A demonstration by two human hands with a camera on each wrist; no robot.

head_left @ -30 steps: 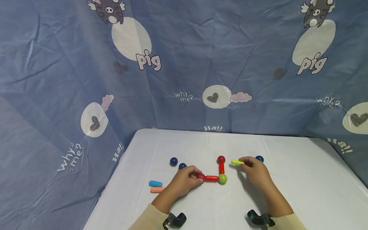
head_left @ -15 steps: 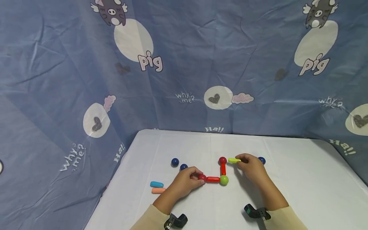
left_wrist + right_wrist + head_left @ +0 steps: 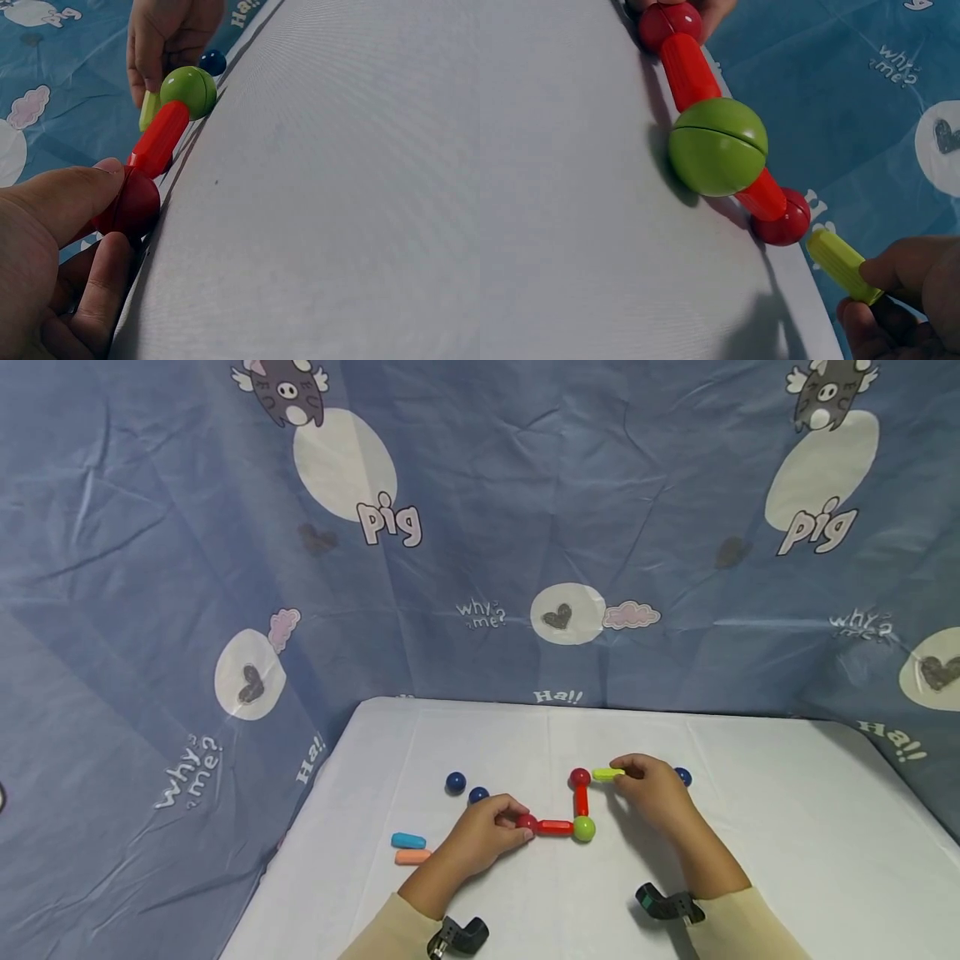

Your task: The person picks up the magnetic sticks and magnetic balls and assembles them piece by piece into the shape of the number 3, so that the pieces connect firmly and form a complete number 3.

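Note:
My left hand [image 3: 483, 835] pinches a red ball [image 3: 133, 201] at the near end of an L-shaped assembly. From that ball a red rod [image 3: 555, 827] runs to a green ball [image 3: 718, 147] at the corner. A second red rod [image 3: 581, 801] leads away from the green ball to another red ball [image 3: 580, 777]. My right hand [image 3: 651, 789] pinches a yellow rod [image 3: 844, 264] between thumb and fingers. The rod's free end points at the far red ball, with a small gap showing in the right wrist view.
Two blue balls [image 3: 455, 782] lie left of the assembly, one partly behind my left hand. A third blue ball [image 3: 682, 776] sits beyond my right hand. By my left forearm are a blue rod [image 3: 408, 841] and an orange rod [image 3: 412, 857]. Patterned cloth [image 3: 480, 527] hangs behind the white table [image 3: 787, 827].
My right hand has moved left with the yellow rod, bringing its end close to the far red ball. My left hand keeps its grip on the near red ball.

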